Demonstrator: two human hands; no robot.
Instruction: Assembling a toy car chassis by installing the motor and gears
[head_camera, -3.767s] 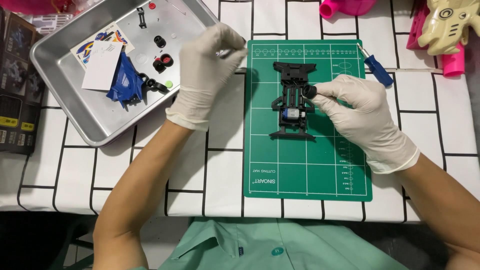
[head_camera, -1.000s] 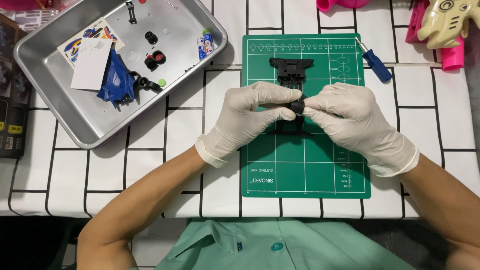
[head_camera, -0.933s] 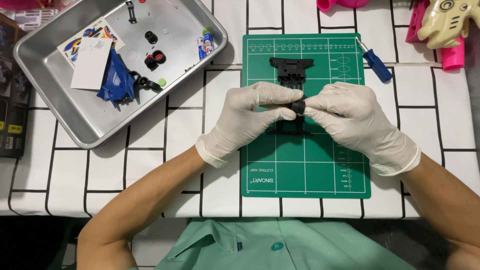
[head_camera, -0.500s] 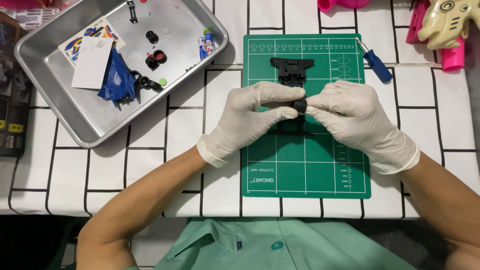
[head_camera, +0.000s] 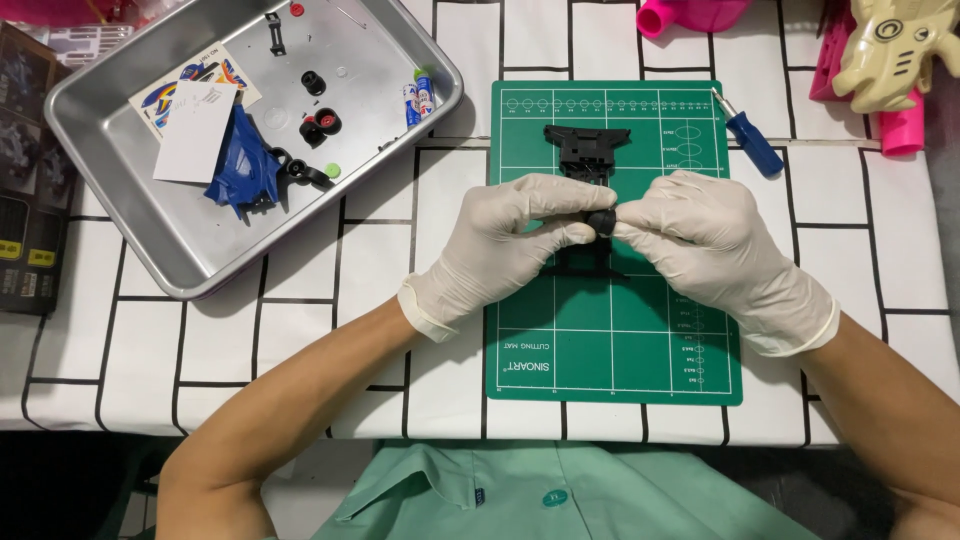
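Observation:
Both hands wear white gloves and meet over a green cutting mat (head_camera: 610, 340). My left hand (head_camera: 500, 245) and my right hand (head_camera: 700, 240) together grip a black toy car chassis (head_camera: 585, 150), whose front end sticks out beyond the fingers. Between the fingertips of both hands sits a small black wheel (head_camera: 601, 221), pinched against the chassis. The middle of the chassis is hidden under my fingers.
A metal tray (head_camera: 150, 240) at the upper left holds a blue car body shell (head_camera: 240, 160), a sticker sheet, a white card, small black wheels and batteries. A blue-handled screwdriver (head_camera: 748, 138) lies right of the mat. Pink and cream toys sit at the top right; boxes at the far left.
My left hand came from the tray to the chassis and now grips it with the right. Over the last second the hands have barely shifted.

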